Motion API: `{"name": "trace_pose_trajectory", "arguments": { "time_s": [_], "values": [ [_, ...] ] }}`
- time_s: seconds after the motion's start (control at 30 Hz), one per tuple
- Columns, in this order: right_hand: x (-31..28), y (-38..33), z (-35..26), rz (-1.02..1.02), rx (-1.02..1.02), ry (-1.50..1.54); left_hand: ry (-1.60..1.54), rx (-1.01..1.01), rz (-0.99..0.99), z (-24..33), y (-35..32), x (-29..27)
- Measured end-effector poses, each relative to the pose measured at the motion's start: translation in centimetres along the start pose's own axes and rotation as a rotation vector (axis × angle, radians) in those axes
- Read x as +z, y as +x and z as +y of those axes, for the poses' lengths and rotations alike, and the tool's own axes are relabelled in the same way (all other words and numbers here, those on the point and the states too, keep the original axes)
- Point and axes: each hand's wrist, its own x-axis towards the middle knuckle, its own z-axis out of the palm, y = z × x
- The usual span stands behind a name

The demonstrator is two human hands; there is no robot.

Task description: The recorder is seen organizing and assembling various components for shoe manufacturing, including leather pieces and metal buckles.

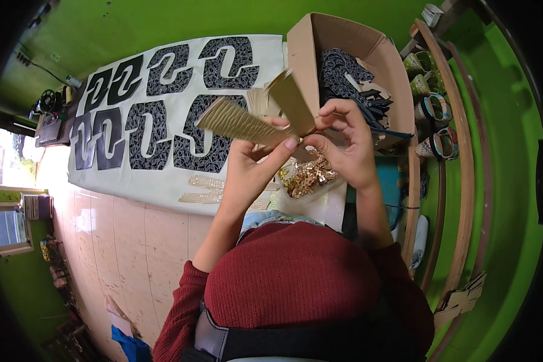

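The person holds a bundle of tan strips (247, 123) up in front of the chest, above the lap, with its ribbed end fanning out toward the white sheet (163, 181) on the floor. The left hand (247, 172) is closed around the lower end of the bundle, thumb pressed on top. The right hand (344, 145) pinches a second strip (292, 102) between its bent fingertips; that strip stands up beside the open cardboard box (301, 54), near a pile of gold pieces (308, 175).

Matt, ribbed tan strips (247, 123) like leather or card, shiny gold metal pieces (308, 175), plain brown cardboard box (344, 36).
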Motion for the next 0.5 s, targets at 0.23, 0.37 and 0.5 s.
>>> {"name": "trace_pose_trajectory", "arguments": {
  "time_s": [0.23,0.37,0.5],
  "values": [
    [-0.8,1.5,-0.5,-0.253,0.019,-0.229,0.09,-0.077,0.074,-1.6,-0.5,-0.4],
    [1.0,0.4,0.0,0.075,-0.142,-0.582,0.06,0.038,0.248,-3.5,-0.7,0.2],
    [2.4,-1.5,0.3,0.104,0.122,-0.409,0.064,0.095,0.347,-4.1,-1.0,1.0]
  ]
}}
